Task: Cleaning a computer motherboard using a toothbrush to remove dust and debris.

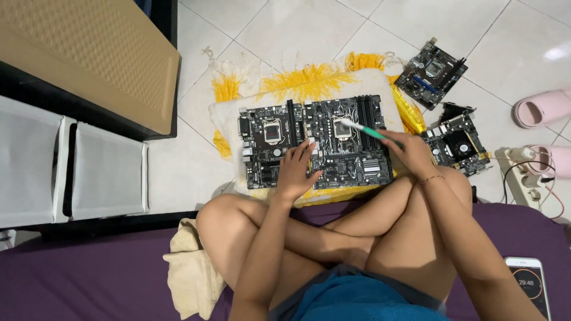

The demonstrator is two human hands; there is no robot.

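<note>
We see the left hand (297,169) resting flat and open on a motherboard (348,142); the right hand (410,151) grips a green-handled brush (364,129) over it.

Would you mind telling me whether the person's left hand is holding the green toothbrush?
No, the green toothbrush is gripped in the right hand, while the left hand rests flat on the circuit boards.

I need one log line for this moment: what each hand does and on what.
left hand: rests on right motherboard | right hand: holds green toothbrush, bristles at CPU socket | left motherboard: beside, untouched | base: yellow-white towel
</note>
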